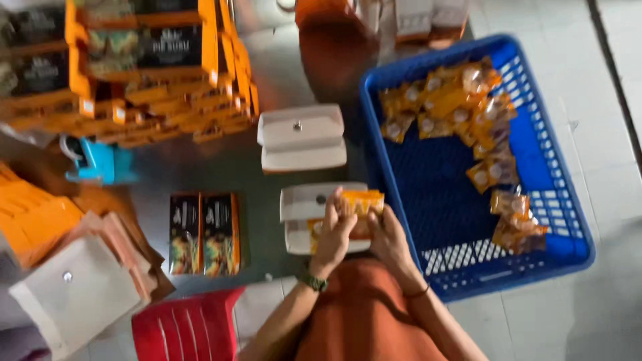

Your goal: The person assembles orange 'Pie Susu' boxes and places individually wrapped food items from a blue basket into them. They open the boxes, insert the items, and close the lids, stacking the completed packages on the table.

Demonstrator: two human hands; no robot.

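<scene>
left hand [332, 235] + right hand [388, 237]: gripping orange packets [361, 202] | over white box [304, 202] | blue basket [568, 220] beside

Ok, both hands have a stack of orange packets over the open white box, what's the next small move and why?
Probably lower the orange packets into the open white box right under them. Both the left hand and the right hand already grip the stack just above that box, and a packet seems to lie inside it, though the blur makes this uncertain.

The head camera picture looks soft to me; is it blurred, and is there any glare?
Head view: motion blur smears everything, worst on the stacked orange boxes; both hands and their orange packet are fuzzy too. The tabletop shows pale sheen; lighting is dim and even.
</scene>
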